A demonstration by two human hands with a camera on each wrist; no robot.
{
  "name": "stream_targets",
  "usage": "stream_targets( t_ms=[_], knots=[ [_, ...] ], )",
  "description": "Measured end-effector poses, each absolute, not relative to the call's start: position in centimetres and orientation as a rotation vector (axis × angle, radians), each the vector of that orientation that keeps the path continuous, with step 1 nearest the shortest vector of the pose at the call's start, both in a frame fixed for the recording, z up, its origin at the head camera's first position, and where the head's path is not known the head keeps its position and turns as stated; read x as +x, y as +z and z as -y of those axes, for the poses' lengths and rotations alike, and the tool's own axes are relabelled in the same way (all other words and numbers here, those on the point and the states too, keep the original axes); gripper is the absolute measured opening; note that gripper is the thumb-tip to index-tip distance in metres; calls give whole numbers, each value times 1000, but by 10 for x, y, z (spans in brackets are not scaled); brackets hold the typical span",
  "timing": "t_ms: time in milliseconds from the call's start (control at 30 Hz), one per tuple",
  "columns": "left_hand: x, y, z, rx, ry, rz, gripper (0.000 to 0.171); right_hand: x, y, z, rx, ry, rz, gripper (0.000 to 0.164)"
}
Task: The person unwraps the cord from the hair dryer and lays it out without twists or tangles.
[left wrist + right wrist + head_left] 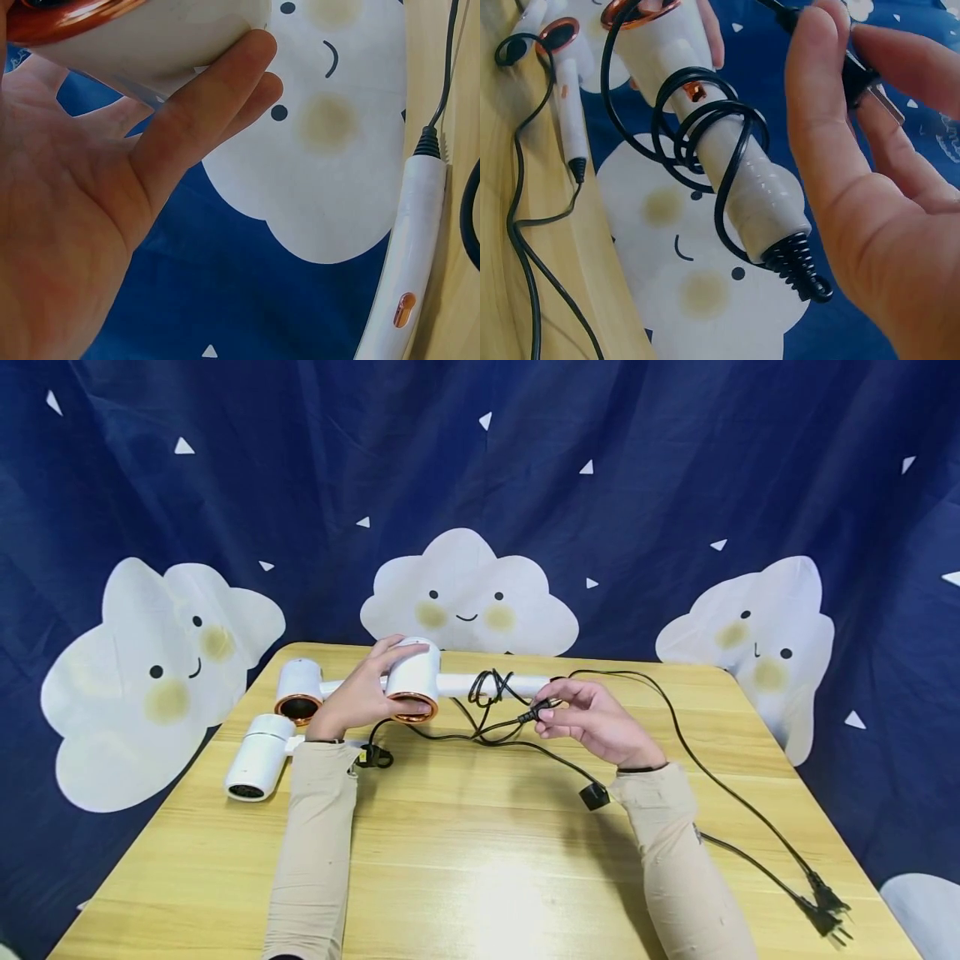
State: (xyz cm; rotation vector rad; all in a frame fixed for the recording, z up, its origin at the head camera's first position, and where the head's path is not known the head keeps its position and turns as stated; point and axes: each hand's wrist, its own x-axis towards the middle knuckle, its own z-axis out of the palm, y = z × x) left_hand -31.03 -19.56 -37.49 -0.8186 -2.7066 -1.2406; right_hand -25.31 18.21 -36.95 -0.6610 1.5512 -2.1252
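My left hand [360,693] grips the head of a white hair dryer [416,670] with a copper-coloured rim, the thumb at the rim and the fingers over the far side. The dryer's handle [757,195] points right, and its black cord [682,142] is wound loosely round it in several loops. Beside the handle's end, my right hand [600,722] pinches the cord's black plug [536,708] between thumb and fingers. One metal prong [887,105] shows in the right wrist view.
Two more white hair dryers lie at the table's left: one with a copper rim [298,681], another with a dark grille [261,764]. Black cords cross the wooden table [465,827]. Two plugs [825,893] lie near its right edge, and a black block [595,796] sits by my right sleeve.
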Motion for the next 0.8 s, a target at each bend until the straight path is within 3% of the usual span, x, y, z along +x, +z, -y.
stream_targets(
  t_ms=[333, 600, 800],
  knots=[
    [-310, -375, 198, -815, -1230, 2712, 93, -254, -373, -177, -648, -1994, -1594, 15],
    [-309, -375, 198, -814, -1232, 2703, 93, -255, -380, -173, -472, -1967, -1652, 8],
    [-310, -375, 198, -807, -1231, 2699, 93, -259, -387, -174, -464, -1821, -1759, 21]
  ],
)
